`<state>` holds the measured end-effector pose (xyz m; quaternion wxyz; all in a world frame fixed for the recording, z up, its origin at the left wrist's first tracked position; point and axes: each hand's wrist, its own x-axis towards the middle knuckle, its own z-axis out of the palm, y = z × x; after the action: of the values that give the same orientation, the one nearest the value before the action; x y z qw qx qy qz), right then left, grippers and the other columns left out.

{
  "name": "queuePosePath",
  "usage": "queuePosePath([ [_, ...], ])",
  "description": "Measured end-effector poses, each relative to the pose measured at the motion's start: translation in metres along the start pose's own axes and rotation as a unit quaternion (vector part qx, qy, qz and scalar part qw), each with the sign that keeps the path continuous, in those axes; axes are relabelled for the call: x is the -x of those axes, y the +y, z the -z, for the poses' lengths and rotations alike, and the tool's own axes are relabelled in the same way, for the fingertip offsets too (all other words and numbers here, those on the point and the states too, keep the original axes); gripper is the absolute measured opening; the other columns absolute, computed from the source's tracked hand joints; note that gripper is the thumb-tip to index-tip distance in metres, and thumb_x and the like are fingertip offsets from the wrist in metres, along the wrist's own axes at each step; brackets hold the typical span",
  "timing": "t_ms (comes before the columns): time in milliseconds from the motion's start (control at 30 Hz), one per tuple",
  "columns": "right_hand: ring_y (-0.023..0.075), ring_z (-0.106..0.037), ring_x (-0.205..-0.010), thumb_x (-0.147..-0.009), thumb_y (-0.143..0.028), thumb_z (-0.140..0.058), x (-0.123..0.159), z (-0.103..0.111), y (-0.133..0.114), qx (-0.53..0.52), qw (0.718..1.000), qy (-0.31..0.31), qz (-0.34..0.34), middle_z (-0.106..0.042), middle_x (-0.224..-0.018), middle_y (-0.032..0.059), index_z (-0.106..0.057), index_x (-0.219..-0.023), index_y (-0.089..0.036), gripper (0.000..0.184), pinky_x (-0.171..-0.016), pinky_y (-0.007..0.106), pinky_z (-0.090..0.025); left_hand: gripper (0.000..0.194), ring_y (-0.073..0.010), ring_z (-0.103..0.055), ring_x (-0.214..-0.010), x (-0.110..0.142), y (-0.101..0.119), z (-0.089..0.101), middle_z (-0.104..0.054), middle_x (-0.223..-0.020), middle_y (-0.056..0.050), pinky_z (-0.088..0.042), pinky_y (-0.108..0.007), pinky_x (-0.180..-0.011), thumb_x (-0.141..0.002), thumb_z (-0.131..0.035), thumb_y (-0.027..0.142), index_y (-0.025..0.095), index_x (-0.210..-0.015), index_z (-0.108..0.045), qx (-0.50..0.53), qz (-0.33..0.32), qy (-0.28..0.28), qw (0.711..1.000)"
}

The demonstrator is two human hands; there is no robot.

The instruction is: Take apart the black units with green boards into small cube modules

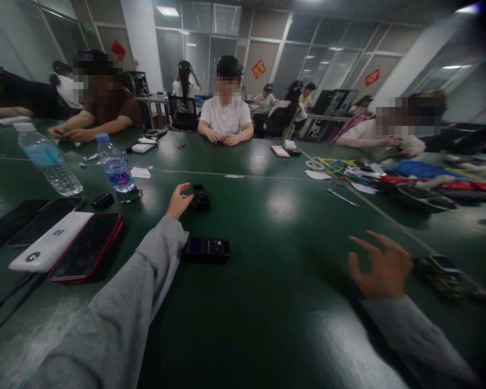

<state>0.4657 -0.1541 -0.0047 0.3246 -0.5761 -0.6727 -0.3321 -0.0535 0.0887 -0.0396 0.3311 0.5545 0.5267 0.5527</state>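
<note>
My left hand is stretched out over the green table, its fingers curled at the side of a small black box-shaped object that rests on the table. Whether they grip it is unclear. A flat black device lies just beside my grey left sleeve. My right hand hovers above the table at the right, fingers spread and holding nothing. A dark device sits just right of it.
Two water bottles stand at the left. Several phones lie at the near left, one in a red case, beside a white power bank. Cables and clutter fill the far right. Other people sit around the table's far sides.
</note>
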Motion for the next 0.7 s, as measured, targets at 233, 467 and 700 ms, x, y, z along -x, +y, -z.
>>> queuePosePath([
  [233,0.0341,-0.035,-0.134,-0.092,-0.026,-0.049,-0.061,-0.065,-0.17,-0.155,0.971,-0.143,0.112,-0.039,-0.146,0.0138,-0.05,-0.133,-0.022,0.042,-0.103,0.054,-0.035,0.062,-0.0054,-0.056,-0.058,0.004,0.012,0.002,-0.056,-0.136,-0.015,-0.047,-0.024,-0.057,-0.067,-0.07,0.011,0.02,-0.127,-0.056,0.042,0.021,-0.093,0.995],
  [467,0.0352,-0.022,-0.141,-0.093,-0.04,-0.055,-0.096,-0.11,-0.249,-0.243,0.943,-0.188,0.13,-0.017,-0.156,0.0138,-0.031,-0.148,-0.024,0.062,-0.109,0.056,-0.031,0.045,-0.019,-0.067,-0.077,0.012,0.02,0.006,-0.074,-0.085,-0.009,-0.041,-0.024,-0.055,-0.07,-0.075,0.045,0.017,-0.105,-0.069,0.013,0.009,-0.177,0.984],
  [700,0.0316,-0.047,-0.117,-0.092,-0.022,-0.047,-0.095,-0.128,-0.24,-0.279,0.929,-0.223,0.098,-0.044,-0.13,0.0151,-0.042,-0.141,-0.022,0.05,-0.098,0.054,-0.047,0.04,-0.0194,-0.068,-0.076,0.011,0.021,0.005,-0.073,-0.077,-0.008,-0.044,-0.026,-0.057,-0.071,-0.074,0.043,0.015,-0.1,-0.07,0.022,0.004,-0.168,0.986],
])
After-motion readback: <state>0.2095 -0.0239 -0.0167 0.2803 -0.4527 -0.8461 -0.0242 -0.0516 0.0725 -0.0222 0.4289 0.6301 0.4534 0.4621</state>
